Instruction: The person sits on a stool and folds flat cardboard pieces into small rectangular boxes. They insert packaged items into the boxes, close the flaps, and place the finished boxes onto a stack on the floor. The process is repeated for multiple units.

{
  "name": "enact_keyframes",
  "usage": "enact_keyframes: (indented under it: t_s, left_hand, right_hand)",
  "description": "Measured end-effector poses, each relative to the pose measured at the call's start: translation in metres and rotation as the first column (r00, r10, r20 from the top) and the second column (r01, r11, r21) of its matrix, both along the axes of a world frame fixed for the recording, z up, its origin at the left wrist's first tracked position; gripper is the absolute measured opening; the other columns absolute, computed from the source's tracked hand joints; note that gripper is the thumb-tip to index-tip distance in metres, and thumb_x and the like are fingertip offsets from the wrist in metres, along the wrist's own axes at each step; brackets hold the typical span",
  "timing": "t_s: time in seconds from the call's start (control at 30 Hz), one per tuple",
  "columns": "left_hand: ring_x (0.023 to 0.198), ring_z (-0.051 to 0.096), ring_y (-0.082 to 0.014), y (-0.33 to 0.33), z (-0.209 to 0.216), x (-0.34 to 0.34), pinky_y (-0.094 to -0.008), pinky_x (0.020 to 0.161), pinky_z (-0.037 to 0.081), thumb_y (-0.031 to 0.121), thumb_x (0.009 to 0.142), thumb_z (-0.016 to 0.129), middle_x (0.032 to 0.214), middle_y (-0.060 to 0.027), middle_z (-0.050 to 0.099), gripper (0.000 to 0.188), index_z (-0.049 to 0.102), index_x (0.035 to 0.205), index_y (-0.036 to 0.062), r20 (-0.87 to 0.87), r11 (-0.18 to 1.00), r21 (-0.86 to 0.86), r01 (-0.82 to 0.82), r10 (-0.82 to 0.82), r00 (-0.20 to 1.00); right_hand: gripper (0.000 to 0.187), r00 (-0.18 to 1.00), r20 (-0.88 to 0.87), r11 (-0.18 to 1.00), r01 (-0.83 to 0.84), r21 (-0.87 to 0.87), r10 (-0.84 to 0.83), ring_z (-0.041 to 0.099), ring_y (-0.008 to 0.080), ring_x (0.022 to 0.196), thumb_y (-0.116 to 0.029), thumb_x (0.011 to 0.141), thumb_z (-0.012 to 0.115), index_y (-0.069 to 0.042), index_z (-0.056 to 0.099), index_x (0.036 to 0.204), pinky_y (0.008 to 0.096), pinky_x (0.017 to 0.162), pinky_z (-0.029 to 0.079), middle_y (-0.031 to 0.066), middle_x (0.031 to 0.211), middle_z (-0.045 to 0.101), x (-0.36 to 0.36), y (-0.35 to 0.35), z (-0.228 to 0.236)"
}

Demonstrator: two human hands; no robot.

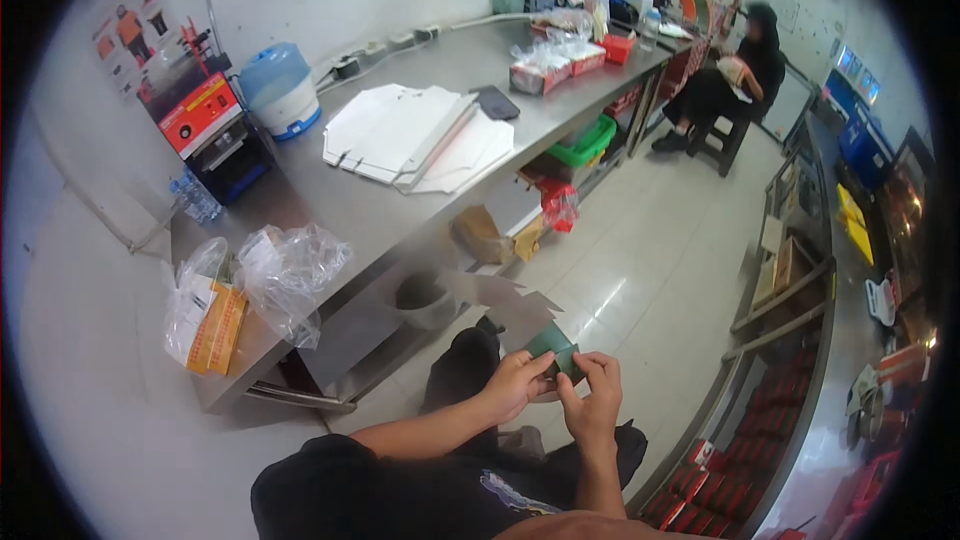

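Note:
Above my lap, both hands grip a small dark green folded piece (549, 343) that looks like card or thin sheet; its exact kind is not clear. My left hand (514, 386) pinches its left lower edge between thumb and fingers. On the other side, my right hand (594, 392) has its thumb and fingertips closed on the right edge. Just beyond the green piece, a pale flat sheet with pointed corners (490, 292) reaches toward the table; what supports it is partly hidden.
A steel table (380, 225) runs along the left, bearing flat white cardboard blanks (390, 130), a dark phone (496, 103) and plastic bags (290, 270). Shelves with red-and-black boxes (765, 420) stand at right. A person (745, 65) sits on a stool at the far end.

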State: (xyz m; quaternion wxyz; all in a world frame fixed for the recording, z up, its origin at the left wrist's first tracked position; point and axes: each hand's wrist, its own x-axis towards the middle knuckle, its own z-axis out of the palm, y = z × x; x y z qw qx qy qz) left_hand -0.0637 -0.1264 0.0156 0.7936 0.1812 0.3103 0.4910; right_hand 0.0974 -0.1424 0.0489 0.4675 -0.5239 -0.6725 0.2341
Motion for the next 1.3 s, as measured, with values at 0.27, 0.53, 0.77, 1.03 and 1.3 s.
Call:
enact_keyframes:
  t_s: [0.27,0.53,0.77,1.03,1.3]
  left_hand:
    - [0.109,0.068,-0.0219,0.017,0.012,-0.015,-0.042,0.094,0.056,0.022,0.109,0.053,0.12,-0.0102,0.068,0.023,0.059,0.123,0.005,-0.027,0.997,0.072,-0.029,0.031,0.999]
    - [0.094,0.068,-0.0151,0.009,0.011,-0.015,-0.0334,0.082,0.056,0.014,0.101,0.067,0.108,-0.0052,0.071,0.025,0.061,0.123,0.0029,-0.47,0.978,0.18,0.108,-0.011,0.882]
    - [0.078,0.066,-0.0301,0.02,0.1,-0.057,-0.0404,0.071,0.05,0.016,0.094,0.072,0.091,-0.0205,0.07,0.035,0.059,0.122,-0.0011,-0.979,0.2,0.168,0.965,-0.084,0.188]
    - [0.087,0.063,-0.0461,0.009,0.127,-0.062,-0.0518,0.079,0.049,0.026,0.091,0.075,0.092,-0.0236,0.066,0.058,0.048,0.138,0.0049,-0.984,0.51,0.178,0.842,0.091,0.153]
    - [0.098,0.058,-0.0321,0.026,0.118,-0.063,-0.0604,0.12,0.031,0.008,0.065,0.089,0.108,-0.0103,0.057,0.061,0.071,0.122,0.0174,-0.596,0.21,0.71,0.672,0.687,0.415]
  right_hand:
    - [0.032,0.975,0.086,0.969,-0.215,0.12,0.206,0.066,0.0352,0.111,-0.01,0.072,0.086,-0.005,0.076,0.102,0.0458,0.096,0.053,0.0131,0.114,0.069,0.008,0.014,0.007]
    - [0.022,0.985,-0.1,0.989,-0.143,-0.027,0.139,0.065,0.0273,0.111,-0.006,0.086,0.076,-0.003,0.076,0.107,0.0364,0.094,0.053,0.0168,0.133,0.06,0.004,-0.004,-0.028]
    - [0.038,0.953,-0.223,0.979,-0.202,0.026,0.203,0.051,0.0334,0.133,-0.006,0.087,0.073,-0.009,0.072,0.125,0.0448,0.111,0.043,0.0161,0.154,0.045,0.033,-0.011,0.002]
    - [0.032,0.953,-0.285,0.986,0.137,0.1,-0.103,0.046,0.0386,0.139,-0.008,0.085,0.077,0.001,0.064,0.114,0.0472,0.112,0.043,0.0229,0.151,0.042,0.033,0.009,-0.036]
    - [0.034,0.896,-0.444,0.989,0.096,0.116,-0.035,0.046,0.0318,0.141,-0.003,0.089,0.074,-0.001,0.064,0.121,0.0427,0.11,0.045,0.0212,0.156,0.041,0.013,0.014,0.052]
